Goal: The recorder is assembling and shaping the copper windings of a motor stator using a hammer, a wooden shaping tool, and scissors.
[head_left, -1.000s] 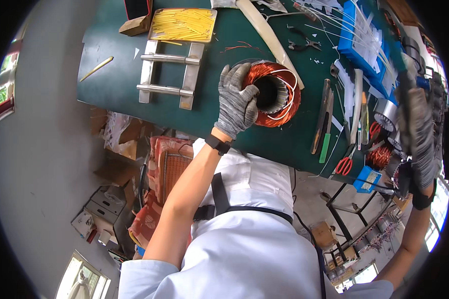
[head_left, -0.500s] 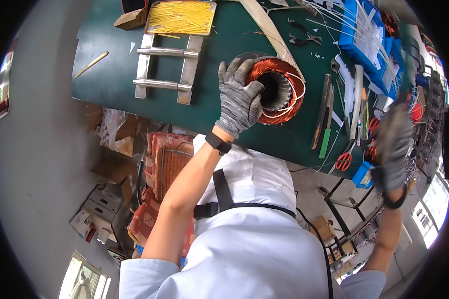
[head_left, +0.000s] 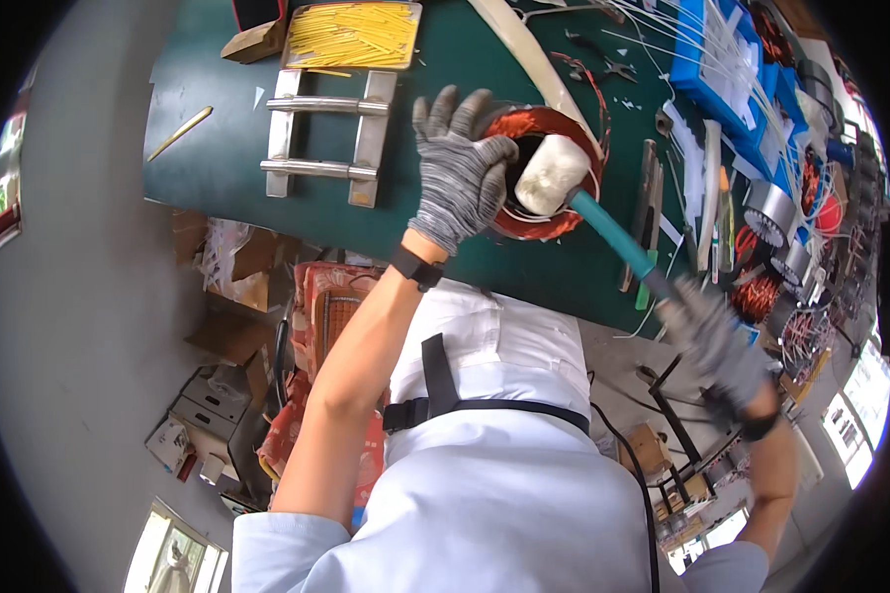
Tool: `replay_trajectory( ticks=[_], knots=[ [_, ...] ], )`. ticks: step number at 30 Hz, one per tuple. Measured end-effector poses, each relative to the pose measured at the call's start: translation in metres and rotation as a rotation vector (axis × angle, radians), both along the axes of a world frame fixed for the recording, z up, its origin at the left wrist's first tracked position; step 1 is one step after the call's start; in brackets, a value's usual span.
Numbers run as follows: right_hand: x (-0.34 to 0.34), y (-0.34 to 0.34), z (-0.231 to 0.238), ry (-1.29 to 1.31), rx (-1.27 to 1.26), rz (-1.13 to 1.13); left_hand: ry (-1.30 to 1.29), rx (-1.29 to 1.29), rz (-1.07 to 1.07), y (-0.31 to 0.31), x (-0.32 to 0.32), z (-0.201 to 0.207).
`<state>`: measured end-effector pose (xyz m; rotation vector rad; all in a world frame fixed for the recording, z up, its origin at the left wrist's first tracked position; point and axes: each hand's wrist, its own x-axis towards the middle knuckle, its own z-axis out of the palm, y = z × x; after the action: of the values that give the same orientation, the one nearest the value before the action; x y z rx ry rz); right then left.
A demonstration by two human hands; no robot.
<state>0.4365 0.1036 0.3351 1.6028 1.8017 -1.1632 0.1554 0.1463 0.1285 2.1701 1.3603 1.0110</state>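
A motor stator (head_left: 583,138) with copper-red windings lies on the green table, its round bore partly hidden. My left hand (head_left: 457,168), in a grey knit glove, is against its left side, with fingers stretched apart and the thumb by the rim. Over the windings is the white head of a mallet (head_left: 554,175); whether it touches them I cannot tell. The mallet's teal handle runs down to the right into my right hand (head_left: 712,341), which is gloved, closed around it and blurred by motion.
A metal frame with two bars (head_left: 326,106) and a tray of yellow sticks (head_left: 353,37) are on the left. Pliers (head_left: 603,61) lie behind the stator. Knives (head_left: 641,212) lie to its right, near blue bins (head_left: 712,59) and metal stator cores (head_left: 769,212).
My right hand has swung inward from the far right, bringing the mallet head over the stator. My left hand has shifted slightly left, its fingers spread wider. A loose red lead now shows behind the stator.
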Motion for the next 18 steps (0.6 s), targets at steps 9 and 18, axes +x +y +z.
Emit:
replay_trajectory(
  ticks=[9,18],
  knots=[
    [0.025,-0.056,-0.015,0.031,0.749,-0.217,-0.072,0.020,0.009,-0.003,0.017,-0.006],
    [0.078,0.029,0.015,0.669,0.471,-0.786,-0.014,-0.020,0.146,-0.021,0.013,-0.008]
  ],
)
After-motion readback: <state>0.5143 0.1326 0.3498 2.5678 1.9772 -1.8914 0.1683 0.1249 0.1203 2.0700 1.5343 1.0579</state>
